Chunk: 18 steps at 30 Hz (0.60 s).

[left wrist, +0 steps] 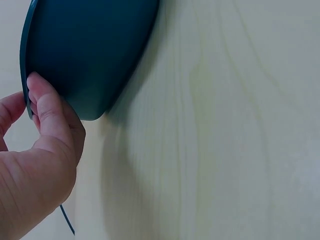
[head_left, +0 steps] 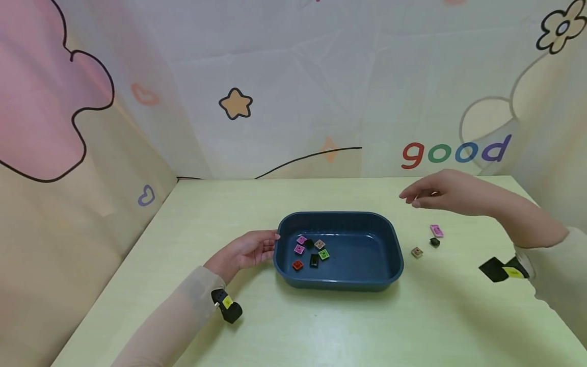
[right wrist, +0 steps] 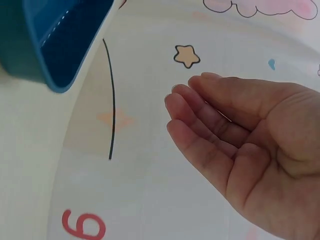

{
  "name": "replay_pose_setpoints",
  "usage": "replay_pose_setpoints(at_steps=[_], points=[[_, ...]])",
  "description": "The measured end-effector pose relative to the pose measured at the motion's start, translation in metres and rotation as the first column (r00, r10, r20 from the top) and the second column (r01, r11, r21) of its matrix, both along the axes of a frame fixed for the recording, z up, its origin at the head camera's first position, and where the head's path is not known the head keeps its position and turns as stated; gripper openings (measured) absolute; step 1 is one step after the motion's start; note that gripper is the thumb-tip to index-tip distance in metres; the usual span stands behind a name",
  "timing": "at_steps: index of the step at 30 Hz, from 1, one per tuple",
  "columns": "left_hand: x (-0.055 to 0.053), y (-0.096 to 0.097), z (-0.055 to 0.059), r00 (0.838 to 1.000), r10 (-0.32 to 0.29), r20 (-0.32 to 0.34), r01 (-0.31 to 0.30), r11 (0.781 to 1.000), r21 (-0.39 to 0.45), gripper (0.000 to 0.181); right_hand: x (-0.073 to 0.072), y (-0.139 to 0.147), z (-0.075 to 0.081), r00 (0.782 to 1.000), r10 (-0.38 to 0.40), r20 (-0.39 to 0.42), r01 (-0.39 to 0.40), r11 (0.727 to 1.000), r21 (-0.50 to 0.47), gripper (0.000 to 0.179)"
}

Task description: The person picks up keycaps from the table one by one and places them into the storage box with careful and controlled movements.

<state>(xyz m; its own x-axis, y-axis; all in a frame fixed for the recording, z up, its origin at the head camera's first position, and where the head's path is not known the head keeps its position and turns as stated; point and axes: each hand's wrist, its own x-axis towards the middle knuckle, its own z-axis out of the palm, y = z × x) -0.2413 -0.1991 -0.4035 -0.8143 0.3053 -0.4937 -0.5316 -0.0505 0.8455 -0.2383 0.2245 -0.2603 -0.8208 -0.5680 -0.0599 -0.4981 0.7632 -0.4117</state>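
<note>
A dark blue rectangular plastic tub (head_left: 339,284) stands on the table, with several small toy building bricks at the left of its floor. Among them are a red brick (head_left: 297,265), a green brick (head_left: 323,254) and a pink brick (head_left: 299,249). My left hand (head_left: 253,250) pinches the tub's left rim between thumb and fingers, as the left wrist view also shows. Raised at the back right, my right hand (head_left: 442,191) holds nothing, its fingers loosely bent in the right wrist view. Nearest to it on the table lies a long pink brick (head_left: 436,231).
Right of the tub, a black brick (head_left: 434,242) and a tan brick (head_left: 417,252) lie on the pale wooden table (head_left: 316,326). Behind the table's back edge hangs a printed cloth (head_left: 293,66), which also encloses both sides.
</note>
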Motion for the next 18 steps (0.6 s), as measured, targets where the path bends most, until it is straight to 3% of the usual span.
replay_pose_setpoints(at_steps=[10,18], points=[[0.000,0.000,0.002,1.000,0.005,-0.002,-0.005,1.000,-0.010,0.041,0.007,0.042,-0.032,0.997,-0.080,0.002,0.080,0.997,0.013,0.030],[0.000,0.000,0.001,1.000,-0.003,-0.005,0.003,1.000,-0.001,0.040,0.012,0.061,-0.058,0.990,-0.109,0.090,0.111,0.994,-0.018,0.030]])
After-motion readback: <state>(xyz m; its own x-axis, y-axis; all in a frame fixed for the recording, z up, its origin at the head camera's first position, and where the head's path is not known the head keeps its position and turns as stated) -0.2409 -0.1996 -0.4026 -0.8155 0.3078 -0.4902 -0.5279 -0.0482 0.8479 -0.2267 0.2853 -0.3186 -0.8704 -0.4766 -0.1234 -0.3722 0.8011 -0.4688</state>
